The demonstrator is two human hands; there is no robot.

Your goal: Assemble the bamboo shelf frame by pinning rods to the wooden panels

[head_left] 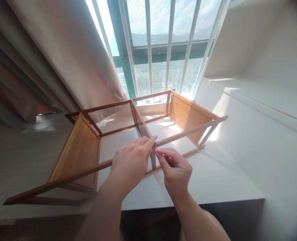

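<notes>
A wooden shelf frame (83,175) lies on its side, with panels at its two ends and a divider (141,123) across its middle. My left hand (131,163) is closed over the front rail where the divider meets it, the index finger stretched along the wood. Just right of that joint, my right hand (177,169) pinches a thin metal hex key (174,163). The key is mostly hidden by my fingers, and its tip is at the joint. Whether the tip sits in a screw is too small to tell.
The frame rests on a pale ledge (228,177) whose front edge drops to a dark space below. A barred window (160,50) stands behind it. A curtain (63,50) hangs at the left, and a white wall (251,134) rises at the right.
</notes>
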